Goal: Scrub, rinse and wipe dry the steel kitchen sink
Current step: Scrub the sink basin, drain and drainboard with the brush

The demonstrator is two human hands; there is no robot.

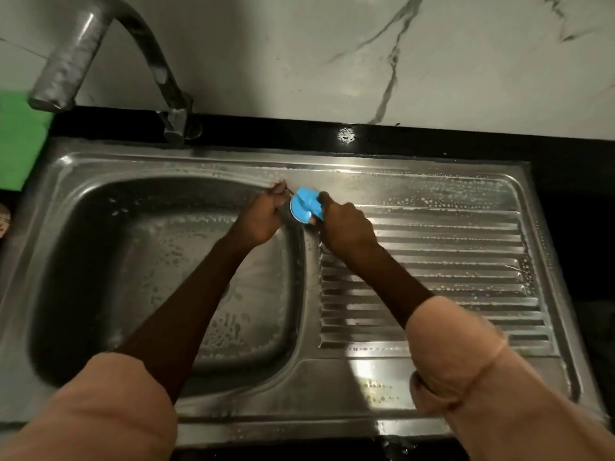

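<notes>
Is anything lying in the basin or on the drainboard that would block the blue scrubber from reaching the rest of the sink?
Nothing visible does. The basin and drainboard hold only suds; the right hand holds the scrubber at the divider beside the left hand.

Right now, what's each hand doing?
Left hand: curled, pinching something thin; cannot tell what.
Right hand: gripping the blue scrubber.

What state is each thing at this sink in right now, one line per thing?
Sink basin: wet, soapy streaks, no standing water visible.
Drainboard: soapy, beaded with suds.
Faucet: no water running, spout over the basin's left side.
Blue-handled scrubber: held at the basin's far right corner.
Right hand: grips the scrubber handle.
Left hand: fingers curled at the scrubber; grip unclear.
</notes>
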